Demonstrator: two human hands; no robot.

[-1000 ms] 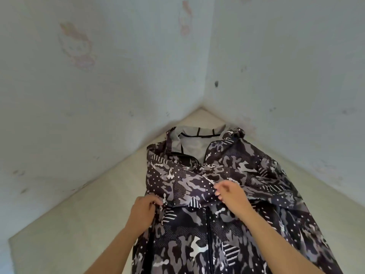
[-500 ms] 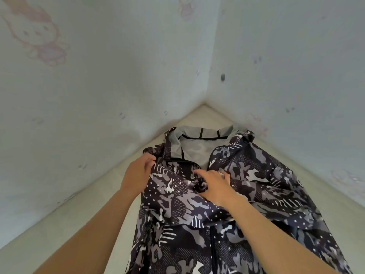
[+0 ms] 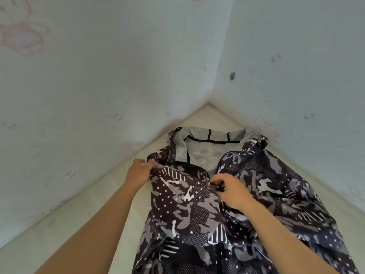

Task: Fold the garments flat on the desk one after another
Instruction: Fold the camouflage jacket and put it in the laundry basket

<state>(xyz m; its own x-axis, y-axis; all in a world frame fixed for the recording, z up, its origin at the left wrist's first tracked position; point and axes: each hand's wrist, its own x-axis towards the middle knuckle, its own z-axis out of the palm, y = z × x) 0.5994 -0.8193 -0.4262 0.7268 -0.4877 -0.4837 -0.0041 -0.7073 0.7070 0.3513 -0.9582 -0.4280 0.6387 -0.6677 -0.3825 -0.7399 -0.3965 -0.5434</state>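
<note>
From where I watch, the folding looks barely begun. Nearest me, at 6 o'clock, the lower body of the camouflage jacket runs off the bottom edge, its dark front zip closed there and the cloth rumpled rather than smoothed. I judge this the spreading-out stage: the jacket lies full length on the pale tabletop, no sleeve is turned in, and I see no finished fold anywhere.

Further up, toward the centre, my right hand sits on the chest by the zip line, its fingers curled tight around a small dark part, probably the zip pull, though I cannot tell for sure. At about 10 o'clock from it, my left hand grips the jacket's left shoulder edge, fingers pinched closed on the cloth.

Beyond both hands, at 12 o'clock, the collar spreads open and shows a plain grey lining with thin black trim, pushed into the corner where the two walls meet. The fabric looks thin and slippery, printed in grey, black and white patches with dots and stripes. No other garment is in view, so I cannot say how many are left.
</note>
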